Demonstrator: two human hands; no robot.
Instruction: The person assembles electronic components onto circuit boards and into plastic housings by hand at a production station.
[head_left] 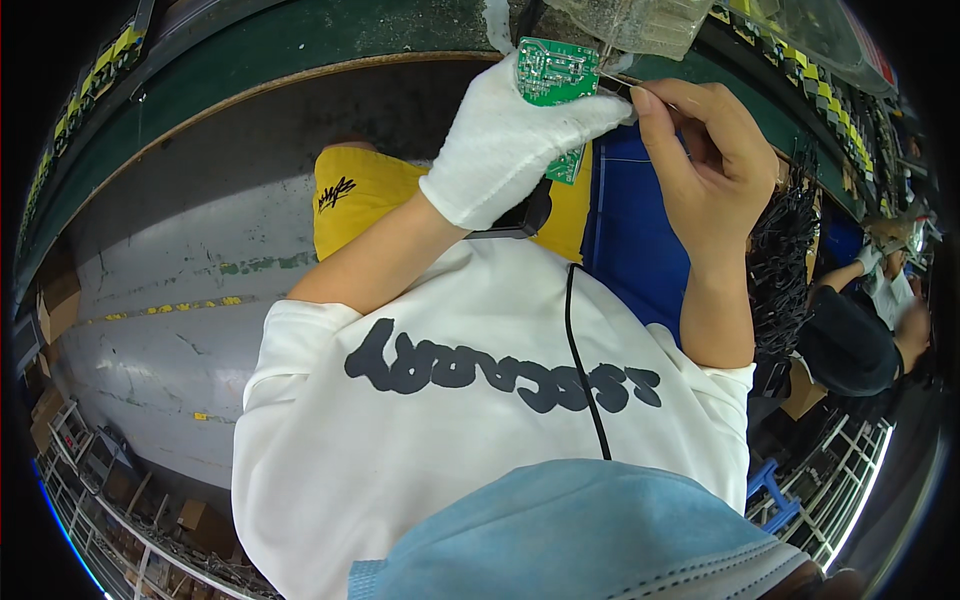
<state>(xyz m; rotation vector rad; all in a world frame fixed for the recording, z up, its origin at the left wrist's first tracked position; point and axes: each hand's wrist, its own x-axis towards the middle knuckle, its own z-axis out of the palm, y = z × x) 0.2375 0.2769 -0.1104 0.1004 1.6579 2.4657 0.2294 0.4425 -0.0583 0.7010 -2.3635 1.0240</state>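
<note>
My left hand (pixel 495 140), in a white glove, grips a green circuit board (pixel 556 72) just over the near edge of the bench. Solder points and small parts cover the board's upturned face. Part of the board is hidden behind the gloved thumb, and its lower end (pixel 566 167) shows below. My bare right hand (pixel 715 150) is close by on the right. Its thumb and index finger pinch a thin wire-like piece (pixel 617 82) that reaches to the board's right edge; its exact kind is too small to make out.
A cloudy plastic tray (pixel 640 25) lies on the green workbench (pixel 400 82) beyond the board. A large bunch of black cables (pixel 785 250) hangs to my right. Farther right, another person (pixel 850 335) works. Blue material (pixel 635 220) is beneath my right forearm.
</note>
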